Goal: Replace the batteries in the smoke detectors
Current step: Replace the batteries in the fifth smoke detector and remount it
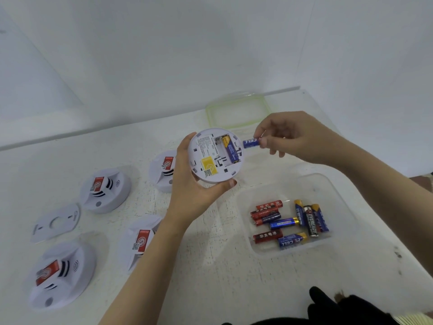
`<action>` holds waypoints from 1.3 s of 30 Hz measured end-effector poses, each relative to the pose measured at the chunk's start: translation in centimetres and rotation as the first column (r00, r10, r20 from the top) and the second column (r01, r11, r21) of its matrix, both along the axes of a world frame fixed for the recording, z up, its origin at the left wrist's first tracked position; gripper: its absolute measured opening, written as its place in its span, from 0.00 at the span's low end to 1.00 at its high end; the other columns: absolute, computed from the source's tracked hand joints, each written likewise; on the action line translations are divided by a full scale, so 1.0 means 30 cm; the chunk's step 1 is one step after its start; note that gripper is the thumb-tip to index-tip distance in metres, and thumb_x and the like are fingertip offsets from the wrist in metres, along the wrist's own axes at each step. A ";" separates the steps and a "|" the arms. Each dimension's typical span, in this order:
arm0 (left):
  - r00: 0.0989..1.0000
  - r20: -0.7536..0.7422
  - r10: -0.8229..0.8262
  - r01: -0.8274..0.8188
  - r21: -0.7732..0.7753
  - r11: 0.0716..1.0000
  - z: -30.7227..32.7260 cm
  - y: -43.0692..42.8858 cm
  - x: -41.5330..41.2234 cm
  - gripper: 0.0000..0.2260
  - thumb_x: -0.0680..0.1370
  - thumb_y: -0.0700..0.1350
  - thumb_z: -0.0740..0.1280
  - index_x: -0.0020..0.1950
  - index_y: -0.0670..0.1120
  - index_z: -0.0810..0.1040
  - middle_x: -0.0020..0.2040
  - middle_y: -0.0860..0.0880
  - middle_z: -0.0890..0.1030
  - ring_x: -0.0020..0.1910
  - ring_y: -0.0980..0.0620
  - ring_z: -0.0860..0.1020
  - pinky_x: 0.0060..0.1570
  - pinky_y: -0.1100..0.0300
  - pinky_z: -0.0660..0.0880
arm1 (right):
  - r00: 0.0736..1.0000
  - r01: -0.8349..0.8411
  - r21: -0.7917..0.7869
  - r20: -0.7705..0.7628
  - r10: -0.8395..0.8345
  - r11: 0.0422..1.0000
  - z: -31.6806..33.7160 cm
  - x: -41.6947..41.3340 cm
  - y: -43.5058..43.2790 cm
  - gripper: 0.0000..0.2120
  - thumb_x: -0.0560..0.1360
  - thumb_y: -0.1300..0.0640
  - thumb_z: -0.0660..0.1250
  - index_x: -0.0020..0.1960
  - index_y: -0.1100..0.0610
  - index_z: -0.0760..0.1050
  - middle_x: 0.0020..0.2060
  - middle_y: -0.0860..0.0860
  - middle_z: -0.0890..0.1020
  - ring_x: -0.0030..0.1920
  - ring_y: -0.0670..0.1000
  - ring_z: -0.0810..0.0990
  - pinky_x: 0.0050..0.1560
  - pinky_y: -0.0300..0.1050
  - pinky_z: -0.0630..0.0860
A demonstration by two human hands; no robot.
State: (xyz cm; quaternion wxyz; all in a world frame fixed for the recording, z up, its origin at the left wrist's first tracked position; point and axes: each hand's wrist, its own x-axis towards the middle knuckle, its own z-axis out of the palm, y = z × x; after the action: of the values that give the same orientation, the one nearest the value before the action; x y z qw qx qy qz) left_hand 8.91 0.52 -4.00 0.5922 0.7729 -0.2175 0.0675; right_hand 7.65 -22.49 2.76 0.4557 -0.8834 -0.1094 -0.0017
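My left hand [187,184] holds a round white smoke detector [216,156] above the table, its back turned up. In its open battery bay lies one blue and gold battery [230,148], and the slot beside it is bare. My right hand [293,137] pinches a blue battery [251,143] by one end, just to the right of the detector's rim. A clear plastic tub [328,184] below my right hand contains several red, blue and black batteries [290,221].
Several more white smoke detectors with red stickers lie on the white table: [105,188], [62,274], [139,240], [164,170]. A loose mounting plate [56,222] lies at the left. The tub's clear green-rimmed lid [239,111] rests near the wall.
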 end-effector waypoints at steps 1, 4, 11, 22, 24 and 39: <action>1.000 0.001 -0.001 0.001 -0.001 1.000 0.001 -0.002 -0.001 0.43 0.61 0.54 0.76 0.71 0.45 0.61 0.65 0.60 0.68 0.64 0.66 0.69 0.62 0.70 0.69 | 0.998 0.034 0.044 0.051 -0.036 0.998 0.000 -0.011 0.006 0.04 0.75 0.61 0.67 0.48 0.56 0.79 0.37 0.53 0.82 0.35 0.48 0.80 0.36 0.44 0.79; 1.000 0.007 0.003 -0.003 0.005 1.000 0.001 -0.007 -0.005 0.44 0.61 0.55 0.76 0.71 0.45 0.60 0.65 0.60 0.67 0.65 0.65 0.68 0.63 0.69 0.69 | 0.975 0.102 0.171 0.177 -0.132 0.980 -0.010 -0.045 0.042 0.05 0.74 0.60 0.69 0.49 0.52 0.80 0.40 0.51 0.83 0.38 0.52 0.80 0.41 0.47 0.79; 0.999 0.017 -0.038 0.038 -0.019 0.999 0.011 -0.011 -0.022 0.44 0.62 0.51 0.77 0.71 0.40 0.59 0.64 0.59 0.69 0.66 0.61 0.70 0.61 0.65 0.72 | 0.831 0.109 -0.091 0.555 -0.040 0.990 -0.052 -0.110 0.140 0.07 0.72 0.64 0.71 0.48 0.59 0.77 0.40 0.47 0.81 0.40 0.45 0.78 0.40 0.42 0.76; 0.997 -0.004 -0.073 0.072 -0.077 0.994 0.027 0.047 -0.051 0.42 0.63 0.45 0.77 0.70 0.40 0.58 0.65 0.51 0.70 0.66 0.51 0.72 0.60 0.56 0.76 | 0.802 -0.029 -0.160 0.585 0.118 0.987 -0.077 -0.112 0.173 0.10 0.73 0.57 0.70 0.53 0.57 0.82 0.51 0.51 0.83 0.51 0.48 0.80 0.52 0.44 0.77; 0.996 -0.001 -0.086 0.086 -0.073 0.994 0.036 0.059 -0.063 0.41 0.62 0.46 0.78 0.69 0.44 0.60 0.65 0.50 0.70 0.66 0.49 0.73 0.59 0.54 0.76 | 0.844 -0.035 -0.129 0.527 0.099 0.991 -0.074 -0.114 0.183 0.10 0.73 0.53 0.69 0.54 0.51 0.82 0.58 0.50 0.79 0.58 0.49 0.76 0.57 0.45 0.74; 0.971 0.066 -0.231 0.233 -0.021 0.972 0.145 0.200 -0.141 0.41 0.59 0.44 0.77 0.68 0.47 0.61 0.61 0.70 0.70 0.64 0.62 0.72 0.57 0.67 0.74 | 0.963 -0.070 0.571 -0.176 0.205 0.818 0.007 -0.196 0.316 0.36 0.70 0.65 0.70 0.73 0.49 0.61 0.54 0.52 0.82 0.53 0.50 0.82 0.47 0.44 0.80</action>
State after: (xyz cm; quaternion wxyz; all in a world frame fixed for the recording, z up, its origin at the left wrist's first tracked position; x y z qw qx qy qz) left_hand 4.69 6.51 0.36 0.5998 0.7311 -0.3241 0.0254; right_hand 1.76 -13.00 2.97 0.7027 -0.6949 -0.1146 0.1013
